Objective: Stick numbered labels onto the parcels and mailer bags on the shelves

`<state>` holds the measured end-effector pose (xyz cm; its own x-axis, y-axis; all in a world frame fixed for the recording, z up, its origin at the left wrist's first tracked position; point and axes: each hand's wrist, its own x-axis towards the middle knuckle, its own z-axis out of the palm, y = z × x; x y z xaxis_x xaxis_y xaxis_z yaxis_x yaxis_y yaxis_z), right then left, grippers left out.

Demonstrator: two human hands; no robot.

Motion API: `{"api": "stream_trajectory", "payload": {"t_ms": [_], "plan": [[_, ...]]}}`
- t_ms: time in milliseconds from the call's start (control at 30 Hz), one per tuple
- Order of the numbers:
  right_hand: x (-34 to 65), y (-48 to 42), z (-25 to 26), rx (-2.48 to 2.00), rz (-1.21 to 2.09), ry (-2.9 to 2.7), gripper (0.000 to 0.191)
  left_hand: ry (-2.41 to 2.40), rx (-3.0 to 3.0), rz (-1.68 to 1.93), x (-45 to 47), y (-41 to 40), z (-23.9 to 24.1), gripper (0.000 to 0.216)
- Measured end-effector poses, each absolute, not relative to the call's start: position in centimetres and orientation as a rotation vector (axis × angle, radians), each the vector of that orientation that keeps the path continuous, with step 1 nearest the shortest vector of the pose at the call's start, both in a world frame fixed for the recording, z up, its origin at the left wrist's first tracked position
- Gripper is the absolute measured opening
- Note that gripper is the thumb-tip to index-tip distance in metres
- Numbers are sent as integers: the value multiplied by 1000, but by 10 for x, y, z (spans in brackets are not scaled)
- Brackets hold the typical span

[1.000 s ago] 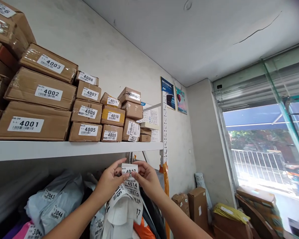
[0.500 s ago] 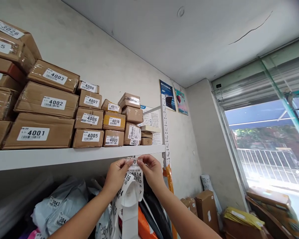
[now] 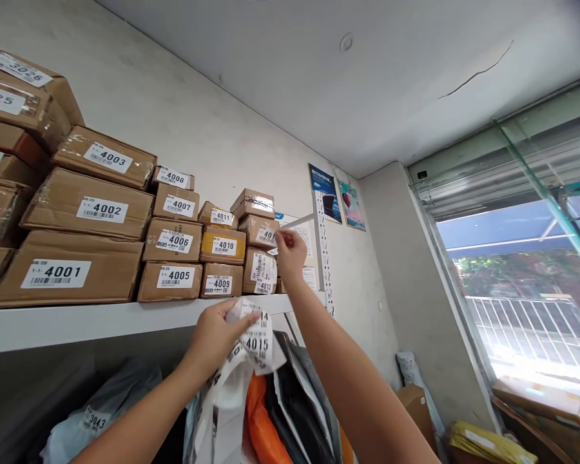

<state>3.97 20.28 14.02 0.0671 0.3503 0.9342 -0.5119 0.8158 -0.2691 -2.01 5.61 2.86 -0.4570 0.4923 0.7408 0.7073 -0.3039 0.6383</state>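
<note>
My left hand (image 3: 216, 335) pinches a long strip of white number labels (image 3: 258, 345) just below the shelf edge; "4015" can be read on it, and the rest of the strip curls down. Up at the right end of the shelf, my right hand (image 3: 292, 252) has its thumb and fingers closed on the right edge of a white label (image 3: 265, 236). That label lies against the front of a small brown box (image 3: 249, 230), its last digit covered by my fingers. Another taped box (image 3: 254, 203) sits on top, and the box labelled 4012 (image 3: 260, 271) is underneath.
Numbered cardboard boxes (image 3: 67, 264) are stacked leftward along the white shelf (image 3: 101, 321). Bagged parcels, one grey (image 3: 101, 406) and one orange (image 3: 263, 419), fill the level below. A perforated upright (image 3: 323, 245) stands at right, with parcels (image 3: 488, 444) on the floor beyond.
My right hand has gone up from the strip to the small box above 4012, where a label now shows. My left hand keeps the strip, slightly lower. The view has shifted slightly.
</note>
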Motion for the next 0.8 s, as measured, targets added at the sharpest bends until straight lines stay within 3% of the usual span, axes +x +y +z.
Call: {"api": "stream_trajectory", "payload": {"t_ms": [200, 267, 367, 400, 600, 800], "plan": [[28, 236, 195, 41, 416, -1619, 3, -1912, -1479, -1782, -32, 26, -10, 44], [29, 237, 196, 6, 324, -1654, 19, -1971, -1445, -1833, -41, 17, -18, 46], [34, 235, 194, -84, 212, -1632, 67, -1988, -1391, -1901, -48, 6, -24, 46], [35, 233, 194, -133, 180, -1626, 75, -1976, -1371, -1918, -47, 3, -25, 45], [27, 233, 193, -256, 164, -1745, 39, -1988, -1348, -1908, -44, -3, -27, 41], [32, 235, 185, -176, 221, -1696, 53, -1906, -1430, -1830, -51, 6, -16, 44]]}}
